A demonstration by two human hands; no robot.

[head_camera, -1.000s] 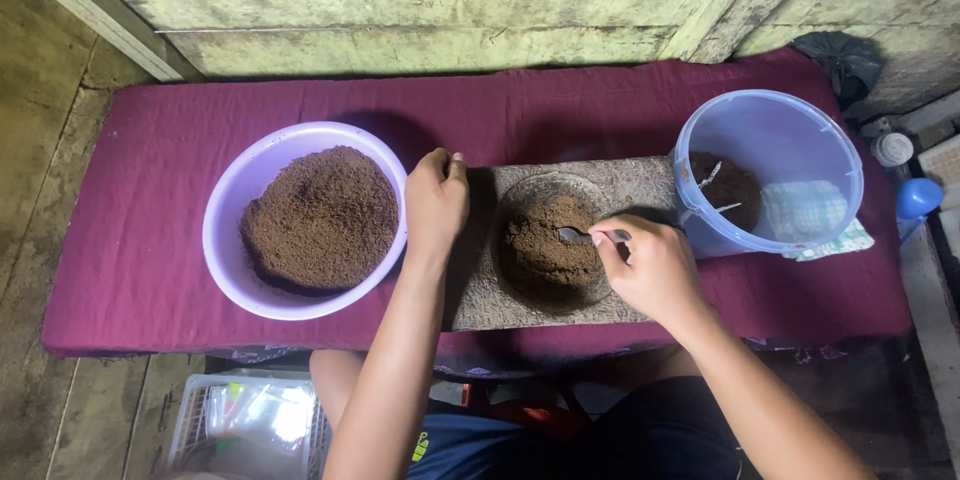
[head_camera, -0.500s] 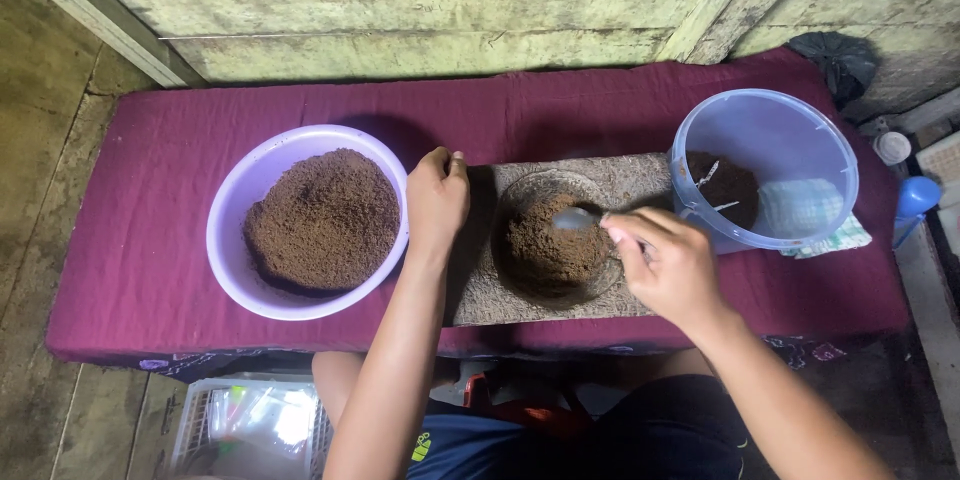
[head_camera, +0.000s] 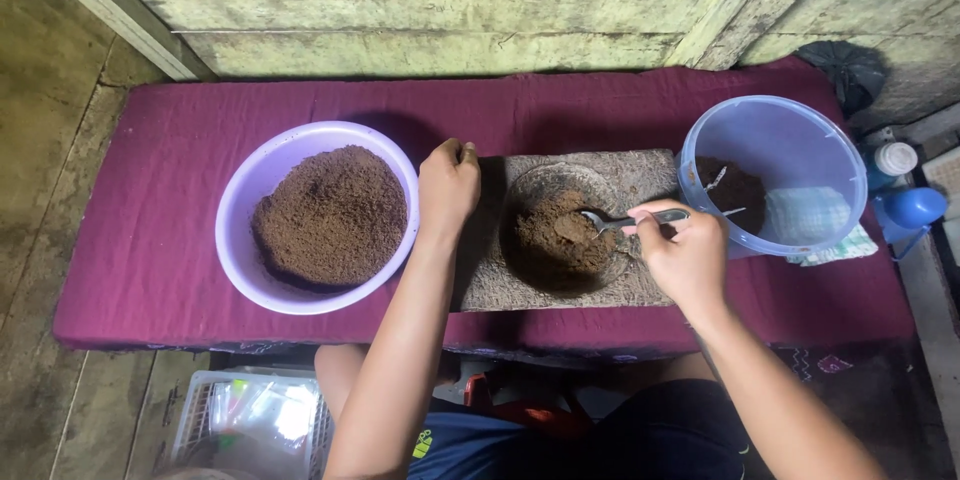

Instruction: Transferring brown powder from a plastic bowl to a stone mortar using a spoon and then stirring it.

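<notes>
This looks like a simple home work spot, maybe a shed or porch. Along the top of the frame is an old wall [head_camera: 420, 0] of worn, greenish wood planks. The floor [head_camera: 40, 140] on the left is bare and stained. In the middle sits a low bench with a dark red cloth [head_camera: 150, 200] over it. On it are a purple bowl [head_camera: 240, 200] of brown powder, a stone slab [head_camera: 640, 175] and a clear tub [head_camera: 780, 130]. A plastic crate [head_camera: 250, 410] sits at the lower left.
</notes>
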